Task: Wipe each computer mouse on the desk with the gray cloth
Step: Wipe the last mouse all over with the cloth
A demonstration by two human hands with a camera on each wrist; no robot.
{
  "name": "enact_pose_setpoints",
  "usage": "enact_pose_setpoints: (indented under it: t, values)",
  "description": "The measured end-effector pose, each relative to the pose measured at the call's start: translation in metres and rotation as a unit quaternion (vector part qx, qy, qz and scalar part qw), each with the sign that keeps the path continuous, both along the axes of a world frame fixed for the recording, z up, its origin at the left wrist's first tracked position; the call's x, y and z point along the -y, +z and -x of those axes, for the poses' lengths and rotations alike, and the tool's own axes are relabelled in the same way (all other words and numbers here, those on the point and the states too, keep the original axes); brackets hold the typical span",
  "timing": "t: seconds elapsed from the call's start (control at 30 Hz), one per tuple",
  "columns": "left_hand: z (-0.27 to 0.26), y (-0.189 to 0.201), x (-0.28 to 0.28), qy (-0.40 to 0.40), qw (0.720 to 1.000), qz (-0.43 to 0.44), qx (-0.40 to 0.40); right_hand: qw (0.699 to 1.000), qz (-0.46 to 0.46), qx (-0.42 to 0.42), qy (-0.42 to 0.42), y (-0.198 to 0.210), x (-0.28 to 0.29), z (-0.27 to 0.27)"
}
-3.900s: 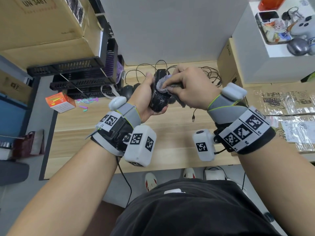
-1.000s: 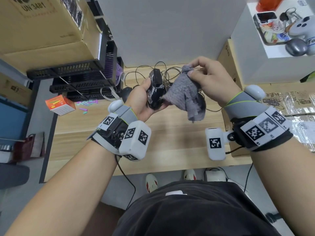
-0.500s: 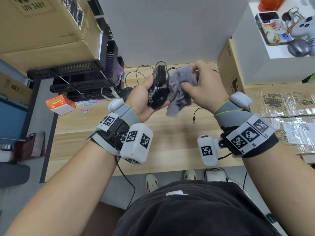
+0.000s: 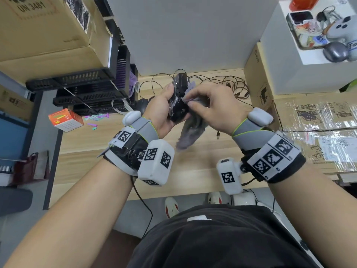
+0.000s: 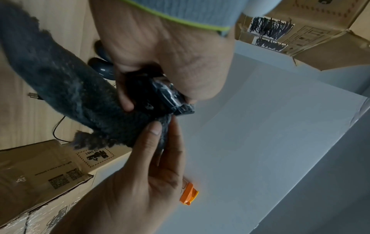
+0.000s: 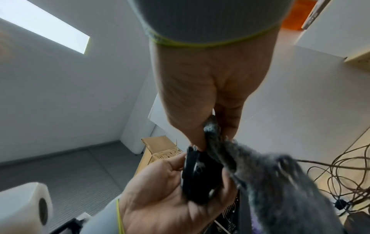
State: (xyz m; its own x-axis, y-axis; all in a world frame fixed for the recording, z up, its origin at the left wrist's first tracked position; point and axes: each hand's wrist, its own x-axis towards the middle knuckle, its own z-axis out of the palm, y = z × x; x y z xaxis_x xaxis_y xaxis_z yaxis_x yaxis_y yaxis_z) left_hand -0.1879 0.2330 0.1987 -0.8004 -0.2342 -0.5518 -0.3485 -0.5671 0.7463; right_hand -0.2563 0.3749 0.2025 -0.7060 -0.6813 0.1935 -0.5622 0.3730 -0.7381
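A glossy black wired computer mouse is held above the light wooden desk in the left hand, whose thumb and fingers are curled round its sides so that it stands nearly on end. A fuzzy gray cloth is pinched between the thumb and fingertips of the right hand and is pressed against the right side of the mouse, while its loose end hangs down toward the desk. In the right wrist view the cloth is seen bunched against the mouse. A tangle of thin dark cables lies on the desk behind the hands, and another dark rounded mouse rests on the desk just left of the left hand, beside stacked black trays.
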Motion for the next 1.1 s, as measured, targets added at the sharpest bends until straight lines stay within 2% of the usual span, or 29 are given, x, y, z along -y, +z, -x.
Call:
enact_pose_setpoints:
  t: [0.17, 0.37, 0.47, 0.7, 0.87, 0.97, 1.1]
  values:
    - [-0.001, 0.002, 0.001, 0.013, 1.000, -0.012, -0.002, 1.000, -0.002, -0.011, -0.018, -0.002, -0.002, -0.004]
    - [-0.002, 0.000, 0.000, 0.026, 1.000, -0.002, 0.000, 0.989, 0.118, 0.083, -0.036, 0.003, -0.001, -0.008]
    - [-0.002, 0.000, 0.000, 0.022, 1.000, -0.006, -0.005, 0.991, 0.096, 0.090, -0.020, 0.006, 0.000, -0.007]
    - [-0.003, -0.002, -0.001, 0.022, 1.000, 0.002, 0.012, 0.998, 0.064, 0.024, 0.000, 0.001, -0.001, -0.008]
    - [-0.004, 0.001, 0.001, 0.022, 1.000, 0.005, 0.022, 0.997, 0.066, 0.030, 0.032, 0.001, -0.002, -0.006]
    - [-0.004, 0.002, -0.001, 0.022, 0.999, 0.013, 0.023, 0.997, 0.069, 0.018, 0.016, -0.003, 0.000, -0.004]
    - [-0.002, 0.002, -0.003, 0.023, 0.999, 0.023, 0.015, 0.996, 0.074, -0.012, -0.046, -0.008, 0.004, -0.001]
